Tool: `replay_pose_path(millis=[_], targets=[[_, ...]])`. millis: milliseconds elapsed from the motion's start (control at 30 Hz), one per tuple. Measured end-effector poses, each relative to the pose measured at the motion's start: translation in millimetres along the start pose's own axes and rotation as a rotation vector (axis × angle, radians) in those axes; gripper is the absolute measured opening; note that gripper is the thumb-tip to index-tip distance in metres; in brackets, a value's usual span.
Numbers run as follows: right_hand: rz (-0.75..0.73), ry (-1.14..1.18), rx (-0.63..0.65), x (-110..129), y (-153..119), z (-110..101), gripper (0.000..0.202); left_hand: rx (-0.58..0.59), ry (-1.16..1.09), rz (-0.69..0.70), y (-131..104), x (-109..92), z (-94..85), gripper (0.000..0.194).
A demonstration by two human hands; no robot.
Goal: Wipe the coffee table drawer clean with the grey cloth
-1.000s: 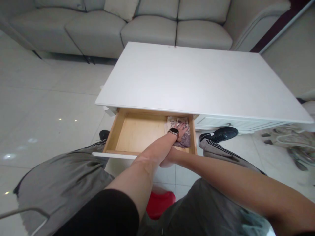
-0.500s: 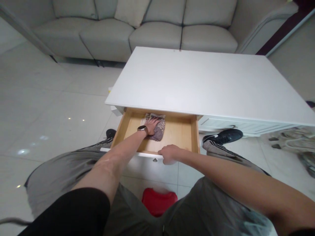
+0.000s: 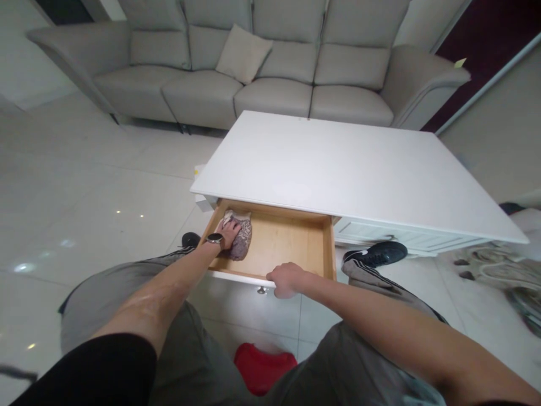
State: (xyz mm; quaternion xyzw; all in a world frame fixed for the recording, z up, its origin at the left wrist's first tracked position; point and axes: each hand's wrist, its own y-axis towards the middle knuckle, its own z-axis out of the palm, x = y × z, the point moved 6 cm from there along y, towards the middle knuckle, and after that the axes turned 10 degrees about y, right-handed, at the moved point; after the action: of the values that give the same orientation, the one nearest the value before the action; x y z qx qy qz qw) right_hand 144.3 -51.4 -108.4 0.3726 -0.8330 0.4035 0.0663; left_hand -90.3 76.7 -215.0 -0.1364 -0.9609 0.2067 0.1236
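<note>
Patterned cloth in beige and brownish purple [image 3: 242,243], crumpled into a soft bundle, lies on the bottom of an open, pale wooden drawer [image 3: 289,239], at its left end. The left hand [image 3: 229,233] presses on it from above, palm down, with the fingers extended and slightly spread. The cloth is beneath these fingers: its paler end shows beyond them, toward the back of the drawer, a figured part shows to the right of the fingertips, and the darker purple part comes out on the side nearer the person. The hand rests on the cloth rather than closing around it. A round, dark-faced watch [image 3: 215,239] is on the left wrist, close to the drawer's left side.

The right hand [image 3: 288,280] grips the top edge of the white drawer front [image 3: 240,278], its fingers curled over it, just to the right of a small metal knob [image 3: 262,290]. It is well apart from the cloth, with bare wood between them.

The drawer sticks out from a white, rectangular coffee table [image 3: 338,163]. Beyond the table stands a grey upholstered sofa [image 3: 274,101] with a beige square cushion [image 3: 243,54]. A red plastic-looking object [image 3: 264,369] is on the floor between the person's legs.
</note>
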Motion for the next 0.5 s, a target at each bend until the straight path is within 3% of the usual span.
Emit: replay_pose_path(millis=[233,333,500], targets=[[0.039,-0.016,-0.045,-2.8,-2.0,-1.6,0.042,0.185,0.017,0.031,-16.3,0.3,8.4,0.129],[0.056,-0.030,-0.104,-6.3,-2.8,2.8,0.037,0.116,0.044,0.052,-23.5,-6.5,9.7,0.128],[0.132,-0.059,-0.250,-10.0,-10.6,6.3,0.031,0.001,-0.031,0.075,-29.7,-13.7,6.0,0.107]])
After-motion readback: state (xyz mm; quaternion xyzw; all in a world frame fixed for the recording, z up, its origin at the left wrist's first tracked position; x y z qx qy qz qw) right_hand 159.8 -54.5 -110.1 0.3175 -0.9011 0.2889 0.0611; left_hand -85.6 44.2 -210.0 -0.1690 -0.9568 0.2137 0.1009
